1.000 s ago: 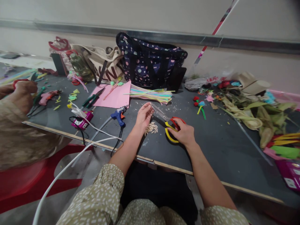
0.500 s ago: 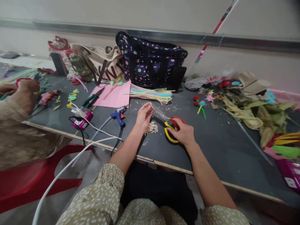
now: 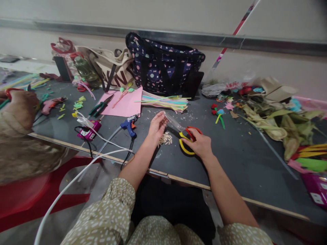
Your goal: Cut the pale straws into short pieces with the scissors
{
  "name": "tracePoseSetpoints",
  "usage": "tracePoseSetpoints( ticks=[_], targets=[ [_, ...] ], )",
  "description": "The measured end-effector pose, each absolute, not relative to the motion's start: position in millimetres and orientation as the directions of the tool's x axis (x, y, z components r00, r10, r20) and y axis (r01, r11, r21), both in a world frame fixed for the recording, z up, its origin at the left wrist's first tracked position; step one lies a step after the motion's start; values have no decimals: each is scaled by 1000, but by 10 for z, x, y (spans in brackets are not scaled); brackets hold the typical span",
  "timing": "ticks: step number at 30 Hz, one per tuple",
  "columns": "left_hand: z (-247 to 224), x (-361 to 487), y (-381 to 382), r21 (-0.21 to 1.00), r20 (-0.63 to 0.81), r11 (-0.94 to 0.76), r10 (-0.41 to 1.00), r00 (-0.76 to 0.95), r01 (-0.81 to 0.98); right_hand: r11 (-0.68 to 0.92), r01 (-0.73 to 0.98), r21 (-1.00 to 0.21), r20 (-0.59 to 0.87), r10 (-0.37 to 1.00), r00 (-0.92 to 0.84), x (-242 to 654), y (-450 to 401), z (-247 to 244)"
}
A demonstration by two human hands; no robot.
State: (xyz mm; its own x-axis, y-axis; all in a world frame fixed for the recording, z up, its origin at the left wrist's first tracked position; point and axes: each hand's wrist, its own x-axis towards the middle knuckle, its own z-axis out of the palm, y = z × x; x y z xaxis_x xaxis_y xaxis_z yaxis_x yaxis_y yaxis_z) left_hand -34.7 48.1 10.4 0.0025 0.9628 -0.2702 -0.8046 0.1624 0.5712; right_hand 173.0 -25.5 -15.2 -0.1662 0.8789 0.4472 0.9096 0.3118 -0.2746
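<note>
Scissors (image 3: 187, 143) with one red and one yellow handle loop are in my right hand (image 3: 200, 144), its fingers wrapped round the loops. Their blades point up and left to the fingertips of my left hand (image 3: 157, 126). The left fingers are pinched near the blade tips; what they hold there is too small to name. Beneath the blades, a heap of small pale pieces (image 3: 166, 139) lies on the dark table (image 3: 163, 163), just right of my left hand.
A blue glue gun (image 3: 129, 126), pliers (image 3: 100, 107), pink paper (image 3: 127, 102) and a pipe cleaner bundle (image 3: 166, 102) lie left and behind. Dried husks (image 3: 276, 126) lie right. Bags (image 3: 166, 64) stand behind. At the left, another person's hand (image 3: 22, 105) holds red-handled scissors.
The other person's hand and sleeve at the left have shifted a little left and down. My hands and the scissors look the same.
</note>
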Motion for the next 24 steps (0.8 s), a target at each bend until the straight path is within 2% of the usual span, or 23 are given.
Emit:
tracePoseSetpoints(
  ticks=[24],
  targets=[
    [122,-355,486,561,-299,176,954,0,-809,294,877,-379,412,903,-124,1727,-255,-192]
  ],
)
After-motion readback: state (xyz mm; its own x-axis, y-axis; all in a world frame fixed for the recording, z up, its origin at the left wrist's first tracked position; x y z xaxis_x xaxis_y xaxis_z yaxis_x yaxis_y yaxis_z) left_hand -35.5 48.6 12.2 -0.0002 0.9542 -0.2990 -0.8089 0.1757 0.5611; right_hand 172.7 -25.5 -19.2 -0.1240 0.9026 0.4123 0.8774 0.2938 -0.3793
